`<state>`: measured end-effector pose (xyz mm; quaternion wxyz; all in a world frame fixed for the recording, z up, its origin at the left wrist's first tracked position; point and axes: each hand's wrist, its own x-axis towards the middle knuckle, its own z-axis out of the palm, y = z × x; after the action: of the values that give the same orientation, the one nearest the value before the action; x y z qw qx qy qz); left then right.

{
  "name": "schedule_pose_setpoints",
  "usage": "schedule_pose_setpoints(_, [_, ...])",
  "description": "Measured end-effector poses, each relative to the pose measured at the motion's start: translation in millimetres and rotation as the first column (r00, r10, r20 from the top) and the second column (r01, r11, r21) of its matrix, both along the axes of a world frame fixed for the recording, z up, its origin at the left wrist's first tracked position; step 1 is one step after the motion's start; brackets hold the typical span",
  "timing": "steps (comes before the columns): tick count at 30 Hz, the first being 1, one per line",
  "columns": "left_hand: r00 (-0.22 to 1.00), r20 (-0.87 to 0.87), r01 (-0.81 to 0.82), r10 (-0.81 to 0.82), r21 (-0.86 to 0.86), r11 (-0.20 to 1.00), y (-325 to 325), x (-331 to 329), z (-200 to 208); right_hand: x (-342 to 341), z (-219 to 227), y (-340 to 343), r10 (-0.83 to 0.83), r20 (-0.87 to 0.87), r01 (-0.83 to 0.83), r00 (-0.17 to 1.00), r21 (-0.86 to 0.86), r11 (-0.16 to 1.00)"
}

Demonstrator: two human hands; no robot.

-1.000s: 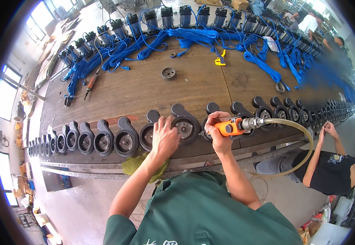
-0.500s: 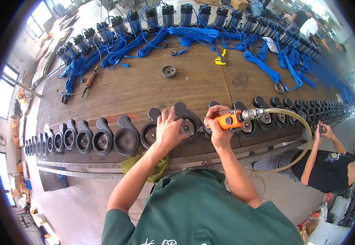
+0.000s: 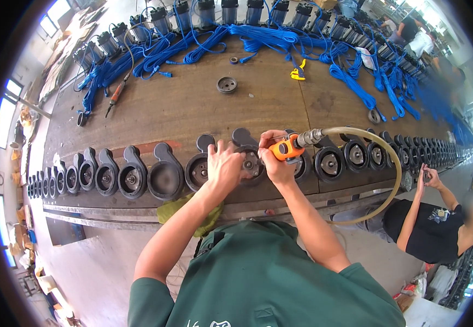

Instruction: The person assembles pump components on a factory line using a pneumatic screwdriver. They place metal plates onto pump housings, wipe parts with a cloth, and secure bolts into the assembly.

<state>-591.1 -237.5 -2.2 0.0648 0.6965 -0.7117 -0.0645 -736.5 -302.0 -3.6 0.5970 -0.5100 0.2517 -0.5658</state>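
My right hand [image 3: 276,161] is closed around an orange air tool [image 3: 287,149], which tilts down to the left. Its tip, mostly hidden by my fingers, is close to the round black pump casing [image 3: 241,137] in front of me. Over that casing's left side lies my left hand [image 3: 225,166], fingers spread, thumb by the metal plate inside the ring. Just left of this hand is another black casing [image 3: 194,173], partly covered by it. A beige hose [image 3: 394,158] loops from the tool's metal coupling toward the right.
Black casings [image 3: 165,177] line the bench edge on both sides. Pump motors [image 3: 229,12] with blue cable bundles [image 3: 263,37] stand behind. A loose metal ring [image 3: 226,84], yellow-handled tool [image 3: 298,71] and red-handled tool [image 3: 117,94] lie on the bench. Another person [image 3: 429,226] works at right.
My right hand has brought the air tool left, closer to my left hand, and angled it more steeply. My left hand stays over the casing. The whole view has shifted slightly.
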Motion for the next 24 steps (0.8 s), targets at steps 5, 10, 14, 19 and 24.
schedule_pose_setpoints(5, [0.998,0.052,-0.024,0.018,0.113,0.993,-5.4,-7.4,2.6,2.7,-5.9,-3.9,0.034,-0.005,-0.034,0.999,0.029,0.999])
schedule_pose_setpoints(10, [0.999,0.007,-0.037,0.037,0.097,0.995,-4.1,-9.2,3.3,7.2,-1.4,-9.7,0.022,-0.006,-0.022,1.0,0.048,0.999])
schedule_pose_setpoints(14, [1.0,0.004,-0.028,0.028,0.103,0.994,-3.6,-8.4,3.5,15.4,5.8,-23.0,-0.005,0.012,0.005,1.0,-0.024,1.0])
schedule_pose_setpoints(19, [0.999,-0.011,-0.034,0.035,0.082,0.996,-3.5,-7.9,1.8,18.8,5.5,-26.8,0.027,0.006,-0.027,1.0,0.004,1.0])
schedule_pose_setpoints(24, [0.999,-0.017,-0.037,0.039,0.061,0.997,-1.9,-6.9,-0.8,20.4,-1.4,-28.5,0.016,-0.008,-0.016,1.0,-0.008,1.0])
